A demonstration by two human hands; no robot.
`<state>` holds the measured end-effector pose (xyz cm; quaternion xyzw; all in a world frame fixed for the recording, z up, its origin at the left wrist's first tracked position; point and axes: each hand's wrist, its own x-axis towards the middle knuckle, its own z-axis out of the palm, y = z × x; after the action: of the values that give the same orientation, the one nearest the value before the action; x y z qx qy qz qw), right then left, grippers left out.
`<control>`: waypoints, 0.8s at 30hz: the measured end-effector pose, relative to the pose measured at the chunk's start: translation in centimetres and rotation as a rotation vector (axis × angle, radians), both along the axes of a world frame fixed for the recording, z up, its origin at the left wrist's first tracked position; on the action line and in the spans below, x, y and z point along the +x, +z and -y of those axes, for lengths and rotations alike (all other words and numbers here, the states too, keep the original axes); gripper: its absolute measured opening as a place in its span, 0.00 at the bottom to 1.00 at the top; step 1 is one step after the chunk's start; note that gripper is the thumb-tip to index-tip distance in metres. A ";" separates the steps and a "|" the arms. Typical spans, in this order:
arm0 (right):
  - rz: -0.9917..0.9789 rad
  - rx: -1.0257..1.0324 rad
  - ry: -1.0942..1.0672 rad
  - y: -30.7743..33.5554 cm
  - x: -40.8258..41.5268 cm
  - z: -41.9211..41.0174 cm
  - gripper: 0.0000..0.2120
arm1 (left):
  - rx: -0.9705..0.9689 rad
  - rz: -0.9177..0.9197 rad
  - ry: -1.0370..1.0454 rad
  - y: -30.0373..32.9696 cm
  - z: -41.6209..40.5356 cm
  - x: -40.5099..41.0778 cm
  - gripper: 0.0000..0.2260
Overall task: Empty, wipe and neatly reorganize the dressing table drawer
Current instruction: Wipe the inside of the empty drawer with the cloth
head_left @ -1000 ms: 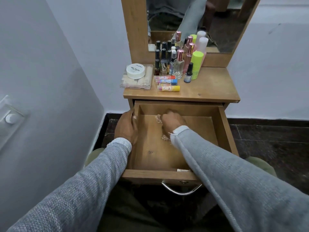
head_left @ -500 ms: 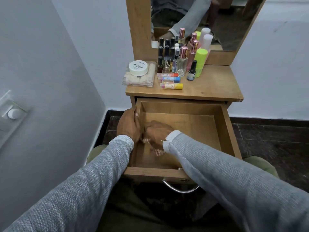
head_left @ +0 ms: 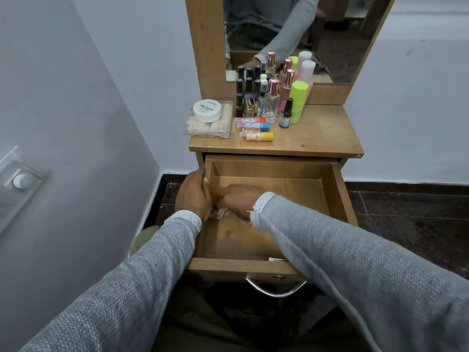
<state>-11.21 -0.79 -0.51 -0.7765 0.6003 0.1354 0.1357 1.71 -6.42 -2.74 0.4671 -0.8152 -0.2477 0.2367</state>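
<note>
— Where's the drawer (head_left: 269, 171), and what's in it?

— Pulled out from under the worktop (head_left: 317, 138), its long axis running from twelve o'clock down to six, the metal handle (head_left: 275, 288) at the six o'clock end. Inside, only the right hand (head_left: 239, 200), low at the nine o'clock side on a pale cloth (head_left: 222, 212); it is blurred.

— And the grip?

— Right fingers look curled over the cloth, though blur leaves that uncertain. The left hand (head_left: 194, 196) clasps the drawer's nine o'clock wall, thumb over the rim.

— Other containers?

— A clear box (head_left: 210, 128) at the worktop's nine o'clock end holds pale sticks, with a white round jar (head_left: 207, 111) on its lid. Bottles (head_left: 271, 100) cluster towards twelve, three tubes (head_left: 256, 128) lying crosswise beside them.
</note>
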 end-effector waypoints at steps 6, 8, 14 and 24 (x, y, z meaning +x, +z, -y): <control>0.008 -0.079 -0.259 -0.4 -3.4 0.3 0.19 | 0.001 -0.014 -0.017 -0.1 0.1 -0.2 0.13; -0.010 -0.135 -0.338 -0.9 -3.8 -0.7 0.21 | -0.012 -0.006 -0.007 -0.2 0.2 0.0 0.14; -0.129 -0.127 -0.543 -1.2 -8.8 -4.8 0.23 | -0.096 0.026 -0.029 -0.2 -0.2 -0.2 0.18; -0.247 0.029 -0.765 0.5 -10.8 -6.6 0.15 | -0.155 0.058 -0.071 -0.3 -0.2 -0.2 0.22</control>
<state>-21.98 5.84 -0.02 -0.4727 0.8559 0.1759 0.1137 1.49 -6.20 -3.07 0.4253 -0.8543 -0.1785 0.2395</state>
